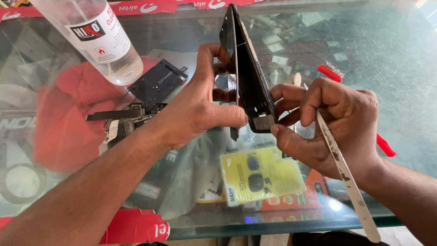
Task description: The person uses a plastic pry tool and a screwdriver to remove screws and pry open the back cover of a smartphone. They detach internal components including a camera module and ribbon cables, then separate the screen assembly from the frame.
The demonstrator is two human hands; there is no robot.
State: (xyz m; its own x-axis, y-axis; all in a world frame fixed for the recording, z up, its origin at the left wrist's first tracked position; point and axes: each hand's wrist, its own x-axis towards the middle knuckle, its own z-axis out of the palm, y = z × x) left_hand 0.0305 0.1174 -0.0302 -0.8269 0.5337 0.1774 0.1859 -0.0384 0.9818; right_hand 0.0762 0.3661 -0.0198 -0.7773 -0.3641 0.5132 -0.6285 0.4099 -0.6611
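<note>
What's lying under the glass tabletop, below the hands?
Under the glass lie a yellow packet, red packets and a clear bag. The left hand and right hand cover whatever lies beneath them.

1. Two bare forearms are seen, entering from the lower corners.
2. No sleeves, gloves, rings, or watch are worn on either arm.
3. The left hand point(195, 107) and right hand point(334, 120) are seen with short, unpainted nails.

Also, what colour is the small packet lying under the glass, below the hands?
Yellow packet with dark shapes, seen in the head view.
</note>
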